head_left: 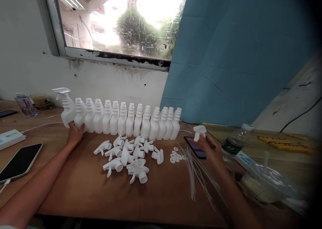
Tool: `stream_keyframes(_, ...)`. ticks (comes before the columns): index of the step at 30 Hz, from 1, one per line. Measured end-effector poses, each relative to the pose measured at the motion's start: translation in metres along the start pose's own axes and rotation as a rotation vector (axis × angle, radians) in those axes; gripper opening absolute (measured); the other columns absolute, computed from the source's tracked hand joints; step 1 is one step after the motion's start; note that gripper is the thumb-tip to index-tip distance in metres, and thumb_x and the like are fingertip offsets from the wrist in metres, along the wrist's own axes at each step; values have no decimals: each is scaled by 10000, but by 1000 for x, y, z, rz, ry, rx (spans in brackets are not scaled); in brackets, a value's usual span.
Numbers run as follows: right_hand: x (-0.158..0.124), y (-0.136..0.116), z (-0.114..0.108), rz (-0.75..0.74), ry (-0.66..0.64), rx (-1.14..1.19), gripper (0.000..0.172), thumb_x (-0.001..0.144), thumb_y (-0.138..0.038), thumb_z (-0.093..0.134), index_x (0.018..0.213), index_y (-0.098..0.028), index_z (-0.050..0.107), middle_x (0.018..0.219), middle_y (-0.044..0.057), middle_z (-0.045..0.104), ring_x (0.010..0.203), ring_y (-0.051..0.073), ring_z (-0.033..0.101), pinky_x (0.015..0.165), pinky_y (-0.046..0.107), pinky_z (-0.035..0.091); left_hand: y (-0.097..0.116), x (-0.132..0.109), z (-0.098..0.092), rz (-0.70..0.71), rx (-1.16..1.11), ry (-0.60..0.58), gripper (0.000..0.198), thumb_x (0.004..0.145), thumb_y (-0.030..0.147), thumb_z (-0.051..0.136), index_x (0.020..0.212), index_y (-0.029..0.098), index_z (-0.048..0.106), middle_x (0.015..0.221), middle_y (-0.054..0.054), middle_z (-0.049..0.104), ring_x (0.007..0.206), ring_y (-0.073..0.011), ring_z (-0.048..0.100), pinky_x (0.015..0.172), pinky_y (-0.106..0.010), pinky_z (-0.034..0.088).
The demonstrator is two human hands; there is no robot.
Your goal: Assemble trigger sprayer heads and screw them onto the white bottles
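My left hand (74,133) is closed around the lower part of a white spray bottle (79,111), second from the left in a long row. Just left of it stands a bottle fitted with a trigger sprayer (65,101); the other bottles have open necks. At the right, my right hand (206,144) is closed on a white trigger sprayer head (200,131), raised above a dark phone (197,148). Several loose sprayer heads (126,152) lie in a pile before the row. Beside them are small white ring washers (175,156) and thin clear tubes (193,177).
A drink bottle (232,143) and a lidded cup with a straw (266,183) stand at the right. On the left are a large phone (21,162), a white power strip (11,139) and a water bottle (26,105). Behind the row rise the wall and a blue cloth (226,54).
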State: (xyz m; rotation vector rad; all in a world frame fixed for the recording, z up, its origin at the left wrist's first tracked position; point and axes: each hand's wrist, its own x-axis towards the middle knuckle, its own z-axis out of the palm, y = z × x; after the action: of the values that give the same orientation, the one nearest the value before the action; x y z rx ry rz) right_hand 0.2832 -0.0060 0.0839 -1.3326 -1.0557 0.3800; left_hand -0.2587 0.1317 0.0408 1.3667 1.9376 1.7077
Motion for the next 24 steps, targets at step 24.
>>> stream_keyframes(24, -108, -35, 96, -316, -523, 224, 591, 938, -686, 298, 1310, -263, 476, 1107, 74, 617, 668, 165, 609, 683, 339, 525, 112, -187, 63, -350, -1148, -1188, 313, 839, 305, 658, 1120, 191, 583, 963, -60, 617, 804, -185, 625, 715, -308, 500)
